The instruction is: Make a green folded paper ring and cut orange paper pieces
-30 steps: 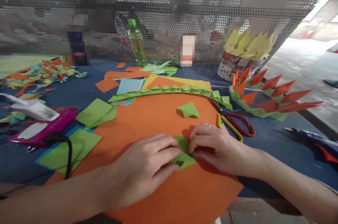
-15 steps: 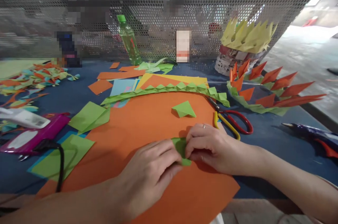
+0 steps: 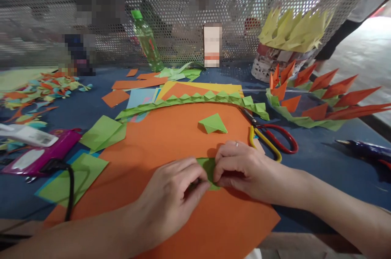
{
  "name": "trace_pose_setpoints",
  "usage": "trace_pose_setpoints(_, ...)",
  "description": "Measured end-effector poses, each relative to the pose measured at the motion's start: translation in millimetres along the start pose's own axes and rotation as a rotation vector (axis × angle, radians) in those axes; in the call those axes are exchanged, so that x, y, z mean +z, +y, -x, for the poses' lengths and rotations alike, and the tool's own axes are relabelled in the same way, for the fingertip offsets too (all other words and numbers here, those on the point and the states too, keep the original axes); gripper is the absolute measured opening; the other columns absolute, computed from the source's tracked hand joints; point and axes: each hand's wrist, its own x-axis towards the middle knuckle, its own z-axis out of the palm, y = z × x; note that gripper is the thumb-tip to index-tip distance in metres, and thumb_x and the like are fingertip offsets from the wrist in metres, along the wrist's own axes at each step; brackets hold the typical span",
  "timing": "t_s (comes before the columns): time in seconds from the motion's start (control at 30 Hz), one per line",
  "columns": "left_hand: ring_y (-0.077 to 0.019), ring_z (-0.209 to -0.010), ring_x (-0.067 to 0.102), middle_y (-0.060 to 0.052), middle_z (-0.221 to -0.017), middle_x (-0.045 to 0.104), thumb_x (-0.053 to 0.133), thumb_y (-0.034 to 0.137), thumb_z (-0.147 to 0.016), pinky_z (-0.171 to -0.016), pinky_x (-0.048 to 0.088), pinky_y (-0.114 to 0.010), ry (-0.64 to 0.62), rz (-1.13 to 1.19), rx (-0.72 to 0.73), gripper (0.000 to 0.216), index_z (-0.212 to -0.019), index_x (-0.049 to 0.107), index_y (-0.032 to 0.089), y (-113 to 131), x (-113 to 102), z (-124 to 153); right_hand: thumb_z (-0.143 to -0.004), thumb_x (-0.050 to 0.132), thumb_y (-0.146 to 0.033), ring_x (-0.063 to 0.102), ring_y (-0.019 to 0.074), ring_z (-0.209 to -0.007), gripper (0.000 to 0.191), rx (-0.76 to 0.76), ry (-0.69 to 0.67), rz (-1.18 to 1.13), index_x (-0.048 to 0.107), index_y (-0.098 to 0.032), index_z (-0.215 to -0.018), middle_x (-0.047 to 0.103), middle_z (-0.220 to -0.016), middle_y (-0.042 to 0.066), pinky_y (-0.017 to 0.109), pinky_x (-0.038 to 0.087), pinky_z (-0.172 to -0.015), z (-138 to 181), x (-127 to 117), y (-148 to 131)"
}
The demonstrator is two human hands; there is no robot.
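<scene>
Left hand (image 3: 171,198), right hand (image 3: 241,167) on green paper piece (image 3: 209,167) (atop orange sheet (image 3: 171,137))

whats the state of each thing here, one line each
green paper piece, partly folded, pinched by left hand and right hand
green triangle, folded, lying free on orange sheet
scissors, shut, lying flat
bottle, upright, capped

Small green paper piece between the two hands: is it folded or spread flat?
Folded: the small green paper piece shows layered creases, pinched between the left hand and right hand on the large orange paper sheet.
</scene>
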Motion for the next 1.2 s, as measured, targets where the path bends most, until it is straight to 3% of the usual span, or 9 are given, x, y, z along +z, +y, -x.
trace_pose_setpoints(0.57,-0.0125,-0.072,0.055,0.003,-0.079,0.056,0.055,0.009,-0.093,-0.065,0.039,-0.026,0.019,-0.032,0.03,0.014,-0.086,0.055,0.021,2,3,1,-0.089,0.067,-0.008,0.056,0.0151,-0.088,0.011,0.023,-0.008,0.008,0.07,-0.018,-0.09,0.063,-0.09,0.001,0.029,0.04,-0.08,1,2,-2)
trace_pose_setpoints(0.7,-0.013,-0.073,0.055,0.003,-0.08,0.056,0.053,0.008,-0.093,-0.066,0.04,-0.026,0.018,-0.03,0.026,0.015,-0.086,0.053,0.021,3,2,1,-0.091,0.067,-0.016,0.056,0.0159,-0.088,0.004,0.071,0.015,0.015,0.067,-0.02,-0.091,0.061,-0.09,0.0,0.031,0.039,-0.08,1,7,-5)
trace_pose_setpoints(0.83,-0.0139,-0.079,0.056,0.002,-0.087,0.057,0.054,0.008,-0.093,-0.069,0.042,-0.026,0.015,0.005,0.008,0.015,-0.094,0.054,0.023,3,2,0,-0.091,0.07,-0.025,0.054,0.0175,-0.086,0.008,0.164,0.058,0.08,0.063,-0.021,-0.09,0.06,-0.091,0.0,0.033,0.036,-0.077,1,14,-11)
trace_pose_setpoints(1.2,-0.0183,-0.101,0.056,0.0,-0.112,0.052,0.059,0.008,-0.09,-0.088,0.046,-0.034,0.015,0.038,-0.079,0.035,-0.115,0.048,0.029,5,-5,3,-0.083,0.073,-0.015,0.053,0.0173,-0.087,0.017,0.276,0.091,0.061,0.059,-0.024,-0.088,0.061,-0.091,-0.003,0.032,0.033,-0.076,0,17,-17)
